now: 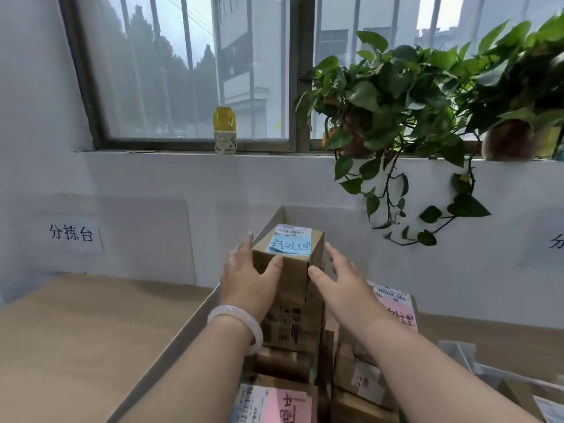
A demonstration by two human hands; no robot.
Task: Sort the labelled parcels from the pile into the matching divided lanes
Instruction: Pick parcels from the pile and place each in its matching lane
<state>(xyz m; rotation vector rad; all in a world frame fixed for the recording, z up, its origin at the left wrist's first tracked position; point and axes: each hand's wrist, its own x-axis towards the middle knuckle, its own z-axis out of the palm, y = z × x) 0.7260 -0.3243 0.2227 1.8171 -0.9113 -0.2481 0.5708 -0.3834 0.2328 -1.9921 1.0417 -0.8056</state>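
Atop the parcel stack (290, 334), left grip (248, 270) holds blue-labelled cardboard box (294, 282); right grip (341, 276) loose, fingers straight, at its right side.

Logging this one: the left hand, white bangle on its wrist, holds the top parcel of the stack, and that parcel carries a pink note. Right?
Not quite. The head view shows the note on the top parcel is blue, not pink; the pink notes lie lower down. The left hand, white bangle on its wrist, does hold that parcel.
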